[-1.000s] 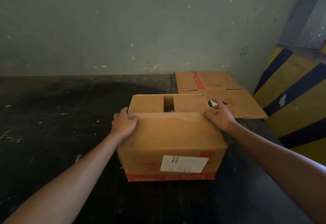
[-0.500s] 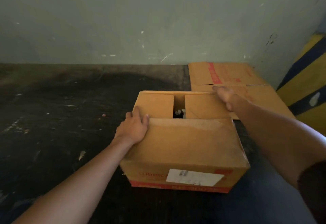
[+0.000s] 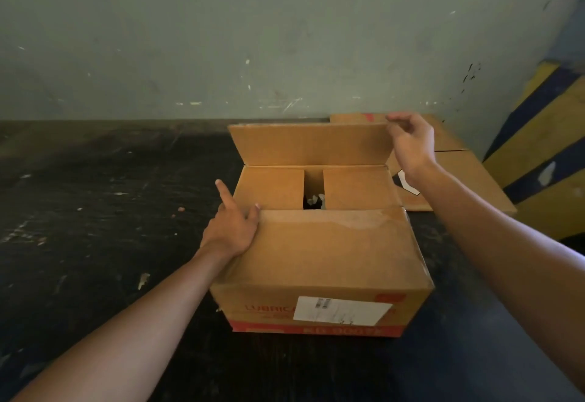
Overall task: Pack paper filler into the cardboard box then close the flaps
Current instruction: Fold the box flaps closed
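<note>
One cardboard box (image 3: 319, 256), four flaps, one flattened carton (image 3: 456, 161) behind it, two hands, and perhaps two or three paper filler (image 3: 316, 199) scraps visible.

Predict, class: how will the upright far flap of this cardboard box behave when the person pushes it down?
The far flap looks flat and unbent, so it should swing stiffly on its fold. The right hand pinches only one corner, so it may twist slightly. The two side flaps beneath should stop it sinking.
</note>
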